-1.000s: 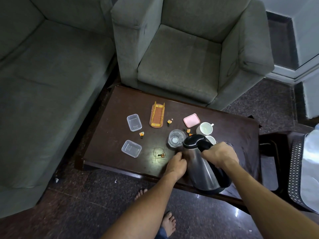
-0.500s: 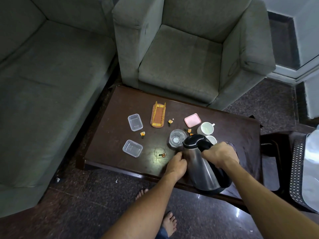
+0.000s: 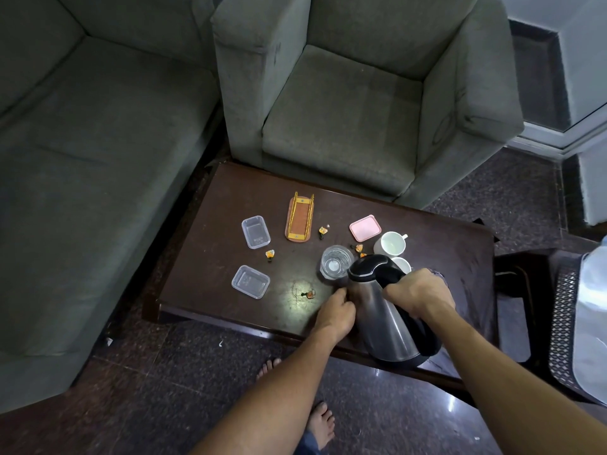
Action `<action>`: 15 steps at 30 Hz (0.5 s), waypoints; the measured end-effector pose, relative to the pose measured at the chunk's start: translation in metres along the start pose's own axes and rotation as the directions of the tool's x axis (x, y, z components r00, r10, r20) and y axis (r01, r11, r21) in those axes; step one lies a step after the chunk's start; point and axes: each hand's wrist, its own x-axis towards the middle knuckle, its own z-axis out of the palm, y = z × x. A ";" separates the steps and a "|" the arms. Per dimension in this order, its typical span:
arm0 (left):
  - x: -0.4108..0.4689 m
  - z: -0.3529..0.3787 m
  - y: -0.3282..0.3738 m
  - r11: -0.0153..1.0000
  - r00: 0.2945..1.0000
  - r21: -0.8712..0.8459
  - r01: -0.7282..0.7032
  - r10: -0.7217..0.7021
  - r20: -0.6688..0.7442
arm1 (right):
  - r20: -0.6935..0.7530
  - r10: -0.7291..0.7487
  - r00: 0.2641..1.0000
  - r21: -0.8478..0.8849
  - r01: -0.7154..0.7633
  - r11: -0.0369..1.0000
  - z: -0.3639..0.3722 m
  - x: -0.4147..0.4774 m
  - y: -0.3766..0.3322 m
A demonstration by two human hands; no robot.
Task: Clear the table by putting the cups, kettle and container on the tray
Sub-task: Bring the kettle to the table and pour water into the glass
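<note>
A steel kettle with a black lid and handle stands at the near right of the dark wooden table. My right hand grips its black handle. My left hand rests against the kettle's left side, fingers curled. Just beyond the kettle stand a clear glass and two white cups: one in full view, the other partly hidden behind the lid. Two clear plastic containers and a pink lid lie on the table.
An orange-and-yellow rectangular tray-like piece lies at the table's middle back, with small orange wrappers scattered around. A grey armchair and sofa border the table. A side stand with something white is at the right.
Nothing has visibly changed; both hands stay on the kettle and only the view shifts slightly.
</note>
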 end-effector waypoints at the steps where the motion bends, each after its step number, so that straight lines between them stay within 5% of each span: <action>1: 0.000 0.000 0.000 1.000 1.000 0.004 -0.001 0.001 -0.001 | 0.001 -0.001 1.000 0.000 0.001 1.000 0.000 0.000 0.000; 15: 0.001 -0.001 0.003 1.000 1.000 -0.014 -0.004 0.004 0.002 | -0.006 -0.013 1.000 0.000 0.013 1.000 -0.002 0.002 0.000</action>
